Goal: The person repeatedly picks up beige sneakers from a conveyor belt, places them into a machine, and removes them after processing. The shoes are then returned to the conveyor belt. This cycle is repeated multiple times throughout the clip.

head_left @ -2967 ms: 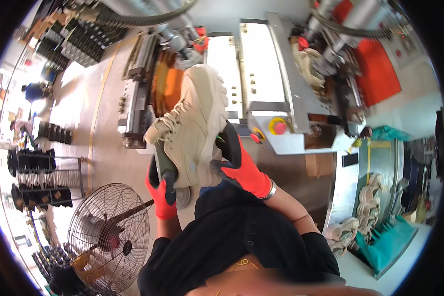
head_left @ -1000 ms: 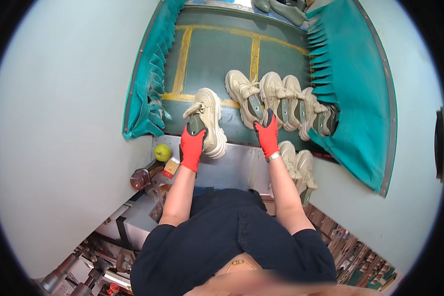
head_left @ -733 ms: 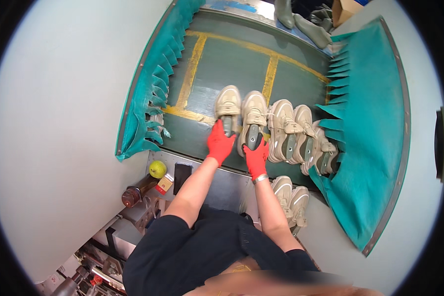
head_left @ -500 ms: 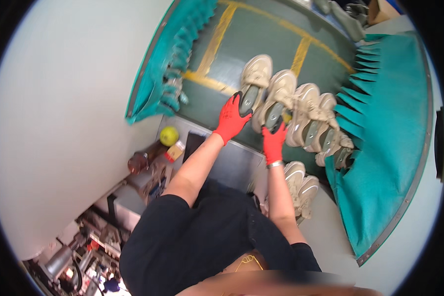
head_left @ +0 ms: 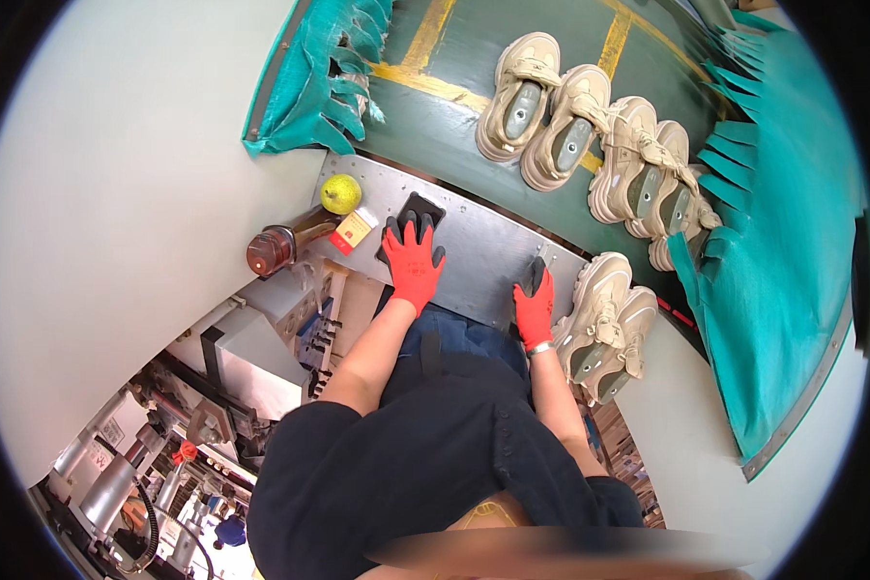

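My left hand (head_left: 414, 259), in a red glove with black fingertips, lies with spread fingers over a black phone (head_left: 425, 206) on a metal ledge (head_left: 478, 253). My right hand (head_left: 534, 307), gloved alike, rests at the ledge's right part with its fingers stretched forward and nothing visible in them. Right beside it stands a pair of beige sneakers (head_left: 599, 307). Beyond the ledge, on a green belt (head_left: 435, 126), sit a left beige sneaker (head_left: 520, 95) and another beige sneaker (head_left: 567, 128), each with a grey, last-like insert inside.
More beige sneakers (head_left: 638, 164) line the belt's right side. Teal fringed curtains hang at the left (head_left: 304, 92) and right (head_left: 793, 242). On the ledge's left end are a yellow-green fruit (head_left: 340, 194), a small red-and-yellow box (head_left: 354, 232) and a brown bottle (head_left: 273, 251).
Both hands have come back from the two sneakers on the belt to the metal ledge. My left hand is now on the phone. The view has shifted, showing more of the ledge.
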Motion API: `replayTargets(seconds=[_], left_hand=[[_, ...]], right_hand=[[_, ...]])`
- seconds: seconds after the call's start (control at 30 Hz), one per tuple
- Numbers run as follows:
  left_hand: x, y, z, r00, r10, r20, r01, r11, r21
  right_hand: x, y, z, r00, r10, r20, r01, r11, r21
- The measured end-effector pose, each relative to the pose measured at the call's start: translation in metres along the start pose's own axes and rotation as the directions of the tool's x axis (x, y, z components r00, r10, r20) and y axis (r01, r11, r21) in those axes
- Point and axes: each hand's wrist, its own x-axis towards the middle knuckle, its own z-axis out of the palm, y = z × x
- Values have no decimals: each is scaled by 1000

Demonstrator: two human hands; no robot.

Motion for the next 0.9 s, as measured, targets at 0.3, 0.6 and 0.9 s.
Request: replayTargets(seconds=[0.3,0.6,0.9], left_hand=[[7,-7,38,983,-75,-166,49,987,-156],[9,-3,52,950,-143,-277,76,968,-240],[-3,-16,47,939,-143,-313,26,937,-349]], right_hand=[[22,1,-8,986,-153,-70,140,977,-160],[15,10,-1,938,-312,-151,277,937,-213],[13,32,31,883,-389,-263,249,863,-439]])
